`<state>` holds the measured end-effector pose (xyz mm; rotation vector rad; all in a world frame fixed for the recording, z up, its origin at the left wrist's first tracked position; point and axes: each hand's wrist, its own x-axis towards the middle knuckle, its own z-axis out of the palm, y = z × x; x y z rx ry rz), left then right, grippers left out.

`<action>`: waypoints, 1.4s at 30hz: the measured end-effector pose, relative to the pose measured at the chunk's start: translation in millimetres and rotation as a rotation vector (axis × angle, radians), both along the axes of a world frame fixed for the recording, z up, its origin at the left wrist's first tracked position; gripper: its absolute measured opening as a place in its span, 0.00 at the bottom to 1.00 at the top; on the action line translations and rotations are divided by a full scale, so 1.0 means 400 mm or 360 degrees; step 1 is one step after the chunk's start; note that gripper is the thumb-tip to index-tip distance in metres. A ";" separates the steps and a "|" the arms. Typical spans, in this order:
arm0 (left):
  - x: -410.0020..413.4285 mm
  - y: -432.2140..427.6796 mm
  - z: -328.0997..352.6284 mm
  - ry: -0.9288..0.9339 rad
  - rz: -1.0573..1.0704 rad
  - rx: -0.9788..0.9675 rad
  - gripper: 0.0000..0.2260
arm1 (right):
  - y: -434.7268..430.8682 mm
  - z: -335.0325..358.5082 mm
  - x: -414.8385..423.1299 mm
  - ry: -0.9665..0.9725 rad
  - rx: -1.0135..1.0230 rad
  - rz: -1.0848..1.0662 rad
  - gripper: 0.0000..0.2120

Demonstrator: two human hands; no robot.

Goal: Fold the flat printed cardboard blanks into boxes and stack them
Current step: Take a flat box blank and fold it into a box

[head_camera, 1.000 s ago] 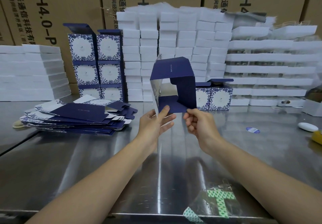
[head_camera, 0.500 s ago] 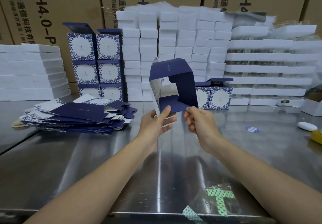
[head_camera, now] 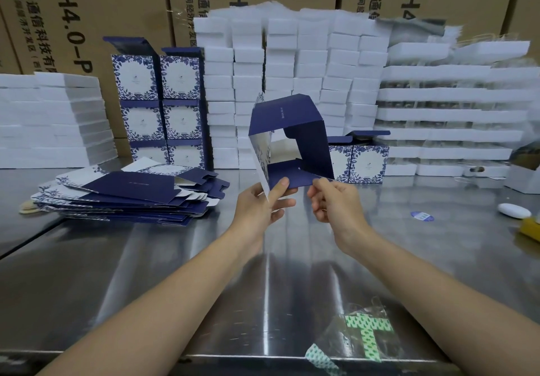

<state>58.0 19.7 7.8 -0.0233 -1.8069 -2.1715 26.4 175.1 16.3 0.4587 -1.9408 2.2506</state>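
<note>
A navy and white printed box blank (head_camera: 309,144), opened into a square tube, is held up over the steel table (head_camera: 146,273). My left hand (head_camera: 260,206) pinches its lower left corner, thumb on the navy bottom panel. My right hand (head_camera: 333,203) pinches the lower right edge. A pile of flat blanks (head_camera: 131,194) lies on the table to the left. Folded boxes stand stacked at the back left (head_camera: 157,103), and two more sit behind the held box on the right (head_camera: 359,159).
White foam trays are stacked along the back (head_camera: 292,77) and at the far left (head_camera: 52,118), in front of brown cartons (head_camera: 87,10). A white oval object (head_camera: 514,210) and a round sticker (head_camera: 422,216) lie at the right. Clear film with green tape (head_camera: 365,334) sits near the front edge.
The held box has tilted slightly, its right side dropping a little. Both hands keep their pinch at the bottom edge and have barely moved.
</note>
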 end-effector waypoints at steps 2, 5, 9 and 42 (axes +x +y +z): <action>-0.001 -0.005 0.001 0.0000 0.0002 0.0016 0.16 | 0.001 -0.002 -0.002 -0.0010 0.0020 0.0072 0.17; -0.001 -0.005 -0.002 0.0007 0.0001 -0.0016 0.17 | -0.003 -0.002 -0.006 -0.0024 0.0022 0.0007 0.17; 0.001 0.002 -0.004 0.0021 -0.0011 -0.0070 0.17 | -0.001 -0.003 -0.006 0.0007 -0.0005 -0.0048 0.15; -0.015 -0.079 0.031 -0.0203 -0.0630 0.0854 0.32 | 0.012 -0.027 -0.032 0.0169 0.0511 0.0011 0.15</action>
